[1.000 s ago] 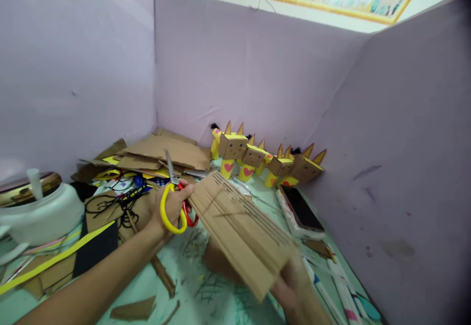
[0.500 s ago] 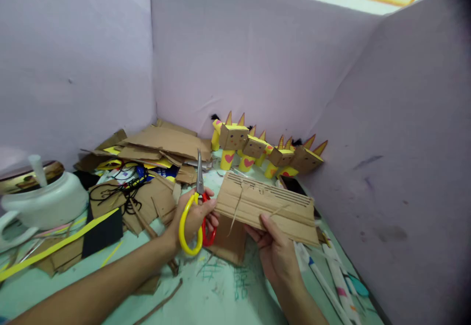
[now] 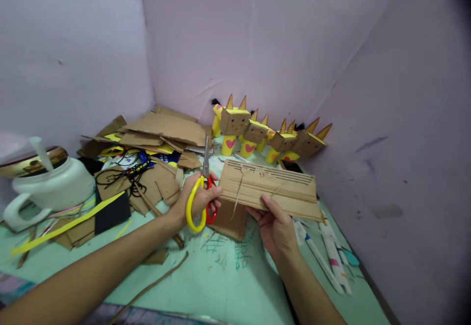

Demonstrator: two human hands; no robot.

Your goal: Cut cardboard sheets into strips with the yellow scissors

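Note:
My left hand point(image 3: 200, 198) holds scissors point(image 3: 206, 163) with one yellow and one red handle, blades pointing up and closed together. Its fingertips touch the left edge of a flat cardboard piece point(image 3: 253, 191). That piece has cut slits or dark lines along its top, and a thin strip hangs at its left part. Pinched at the lower edge of the cardboard is my right hand point(image 3: 275, 224), thumb on top. Below the held piece, a brown cardboard panel point(image 3: 235, 223) lies on the green table point(image 3: 221, 286).
Cardboard scraps point(image 3: 165, 129) and black cord point(image 3: 121, 180) pile up at the left, beside a white teapot point(image 3: 55, 190). Yellow cardboard animal figures point(image 3: 235, 121) stand along the back wall. Markers point(image 3: 333, 259) lie at the right.
The view has tilted down, so the scene sits higher and more of the front table edge shows. Both hands keep their holds on the scissors and cardboard.

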